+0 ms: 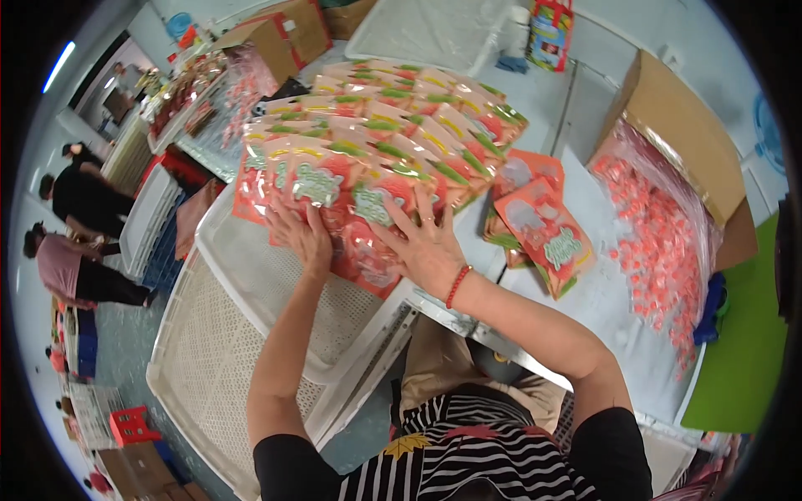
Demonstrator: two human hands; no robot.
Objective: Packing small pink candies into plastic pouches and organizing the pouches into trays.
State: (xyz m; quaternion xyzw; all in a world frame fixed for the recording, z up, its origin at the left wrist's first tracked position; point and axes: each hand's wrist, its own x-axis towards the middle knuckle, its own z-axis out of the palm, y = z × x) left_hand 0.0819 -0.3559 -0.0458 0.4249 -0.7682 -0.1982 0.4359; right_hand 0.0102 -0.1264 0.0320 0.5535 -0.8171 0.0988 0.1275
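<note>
A large heap of shiny red and peach packets (380, 138), with green and yellow markings, lies in overlapping rows in front of me. My left hand (302, 240) rests on the heap's near left side, fingers spread. On the near right side, my right hand (430, 255) lies against the packets, its fingers also apart and a red bead bracelet at the wrist. Neither hand grips a packet. The heap's near edge reaches over a white perforated tray (276, 271). Right of the heap, several loose packets (551, 234) overlap on the pale table (614, 330).
A tipped cardboard box (681, 138) spills small red wrapped pieces (656, 242) onto the table at right. A white tray (426, 37), a bottle (516, 33) and a bag (550, 37) stand at the back. Two people (79, 267) work at far left, near a red stool (134, 426).
</note>
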